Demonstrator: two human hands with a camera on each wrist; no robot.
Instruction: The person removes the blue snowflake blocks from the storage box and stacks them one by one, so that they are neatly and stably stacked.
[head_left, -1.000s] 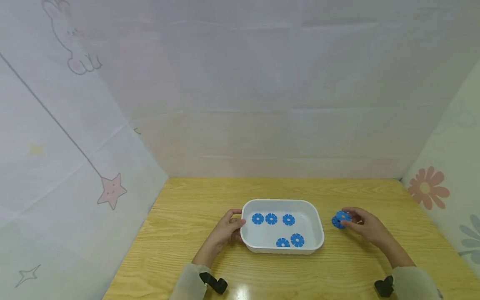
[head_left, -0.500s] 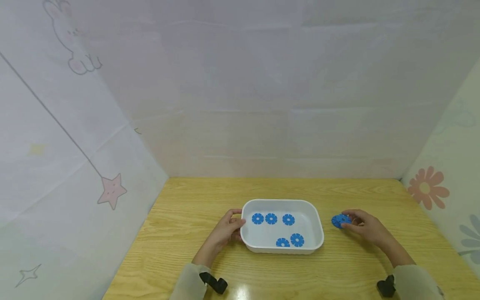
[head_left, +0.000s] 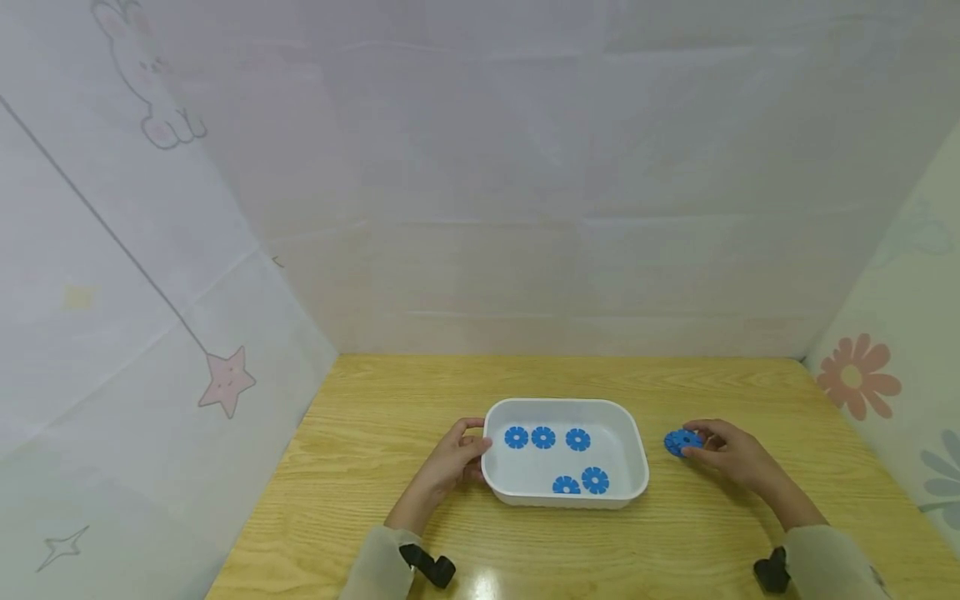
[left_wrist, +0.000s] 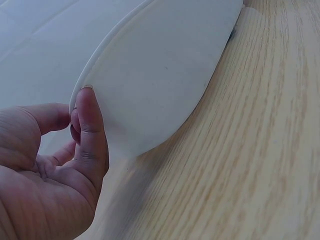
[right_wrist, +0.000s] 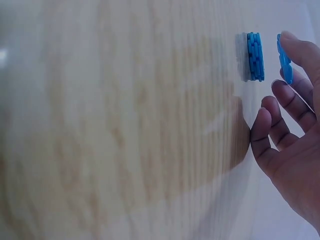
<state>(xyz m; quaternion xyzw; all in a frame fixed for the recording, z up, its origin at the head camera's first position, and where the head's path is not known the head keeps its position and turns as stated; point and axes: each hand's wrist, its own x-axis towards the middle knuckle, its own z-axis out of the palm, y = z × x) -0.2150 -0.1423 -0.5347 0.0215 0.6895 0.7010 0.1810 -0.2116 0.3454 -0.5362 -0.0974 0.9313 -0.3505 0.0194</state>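
Observation:
On the left side of the white plastic tray (head_left: 525,473), my left hand (head_left: 452,457) grips the rim, thumb over the edge and fingers along the outer wall (left_wrist: 165,75). Flat in the tray lie several blue notched discs, three in a back row (head_left: 543,437) and two near the front (head_left: 596,480). To the right, my right hand (head_left: 731,454) pinches one blue notched disc (right_wrist: 285,62) between thumb and fingers. The right wrist view shows it just above a short stack of similar discs (right_wrist: 255,56) on the table, with a visible gap between.
The wooden table (head_left: 405,392) carries the tray and the stack. Pale printed cloth (head_left: 570,250) stands behind and at both sides. A black wrist strap (head_left: 429,567) sits on the left sleeve, and another (head_left: 771,573) on the right.
My right hand has lowered the pinched disc, which now overlaps the stack more in the head view. It barely moves over the last half second. My left hand and the tray stay put.

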